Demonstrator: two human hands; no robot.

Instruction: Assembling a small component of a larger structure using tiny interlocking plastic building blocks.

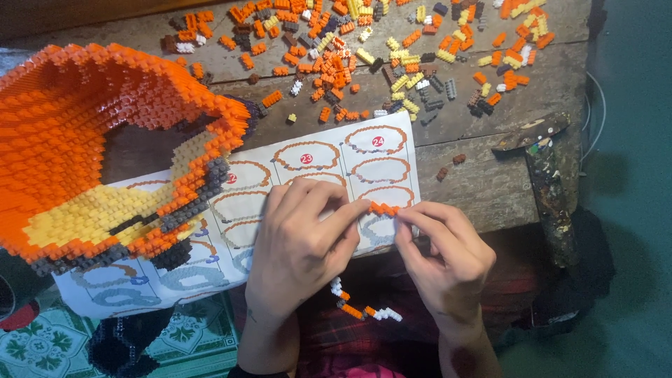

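small orange brick strip held between both hands above the instruction sheet

a short orange brick strip is gripped at its two ends. the left hand is positioned at the strip's left end, with its fingers pinched together on the strip. the right hand is positioned at the strip's right end, with its fingers likewise closed on the strip. the strip is held just over the lower right corner of the instruction sheet, on which curved build steps are printed in rows.

the sheet is laid on a worn wooden tabletop and is partly covered on the left by a large brick model, built mainly in orange with yellow, cream and dark grey bands. the model's lower edge is rested across the sheet.

loose bricks in orange, yellow, white, brown and grey are scattered along the far side of the tabletop, well apart from the hands. a paint-spotted tool is laid at the tabletop's right edge.

a second chain of white and orange bricks is seen below the hands, lying on red checked cloth.
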